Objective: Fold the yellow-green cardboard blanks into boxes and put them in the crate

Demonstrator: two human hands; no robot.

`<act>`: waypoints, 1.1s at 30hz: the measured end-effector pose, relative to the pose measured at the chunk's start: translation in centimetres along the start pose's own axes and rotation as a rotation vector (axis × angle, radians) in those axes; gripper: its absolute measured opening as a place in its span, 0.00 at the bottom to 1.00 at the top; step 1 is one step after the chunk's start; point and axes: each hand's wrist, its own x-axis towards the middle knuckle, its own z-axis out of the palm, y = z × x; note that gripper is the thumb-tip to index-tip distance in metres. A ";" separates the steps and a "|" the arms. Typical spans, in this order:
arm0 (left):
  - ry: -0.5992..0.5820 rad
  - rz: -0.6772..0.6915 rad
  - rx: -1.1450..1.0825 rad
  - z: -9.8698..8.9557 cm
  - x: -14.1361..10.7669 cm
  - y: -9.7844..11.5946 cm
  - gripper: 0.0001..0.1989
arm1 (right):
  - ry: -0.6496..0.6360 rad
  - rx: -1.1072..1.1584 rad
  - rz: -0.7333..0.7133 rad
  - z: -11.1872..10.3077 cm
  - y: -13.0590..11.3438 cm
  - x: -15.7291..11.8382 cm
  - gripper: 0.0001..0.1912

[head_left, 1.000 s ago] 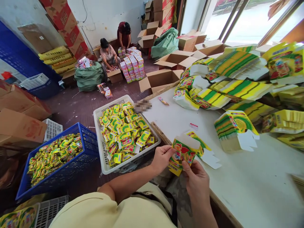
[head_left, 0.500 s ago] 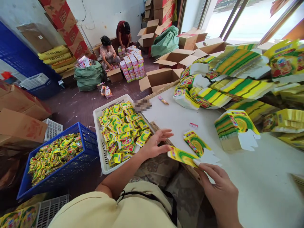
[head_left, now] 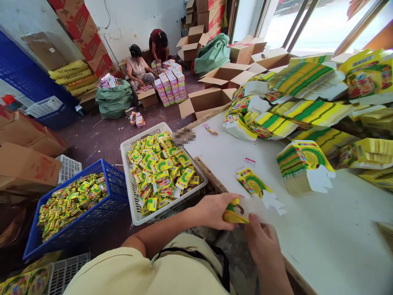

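Note:
Over the table's near edge, my left hand (head_left: pixel 215 211) is closed round a small yellow and green carton (head_left: pixel 235 218). The carton is squeezed into a tube, with its end gaping and a whitish flap on the right. My right hand (head_left: pixel 262 237) is slightly blurred and pinches the carton's right end, thumb uppermost. On the white table just beyond lies a flattened carton (head_left: pixel 253 183) of the same print, its white flaps to the right. To the left, a white basket (head_left: pixel 135 219) holds a heap of small yellow and green packs (head_left: pixel 162 166).
A stack of flat cartons (head_left: pixel 302 164) stands on the table, with larger carton bundles (head_left: pixel 294 116) behind. A blue crate (head_left: pixel 115 192) of small packets is at the left. Two people (head_left: pixel 139 73) work by stacked pink boxes (head_left: pixel 172 88); open cardboard boxes (head_left: pixel 207 102) stand nearby.
My left hand has moved right and closed round the carton, which was flat and is now opened into a tube. My right hand has shifted slightly left and down.

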 end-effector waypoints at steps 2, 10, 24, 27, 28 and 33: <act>-0.038 0.076 0.013 0.6 -0.1 -0.1 0.44 | -0.117 0.115 0.178 0.2 0.2 0.3 0.32; -0.070 0.072 0.030 0.9 -0.1 -0.4 0.34 | -0.185 0.006 0.102 -0.7 1.4 0.9 0.34; 0.138 -0.075 0.170 1.3 -0.2 -1.0 0.29 | -0.011 -0.643 -0.446 -1.9 1.4 1.4 0.20; 0.140 -0.067 0.159 0.3 -0.4 -1.2 0.29 | -0.215 -0.738 -0.504 -2.8 0.9 2.0 0.16; 0.118 -0.065 0.158 -0.1 -0.3 -1.3 0.29 | -0.271 -0.760 -0.504 -3.2 0.6 2.3 0.15; -0.050 0.028 0.179 -2.0 0.4 -0.9 0.28 | -0.513 -0.770 -0.445 -4.2 -1.2 2.8 0.15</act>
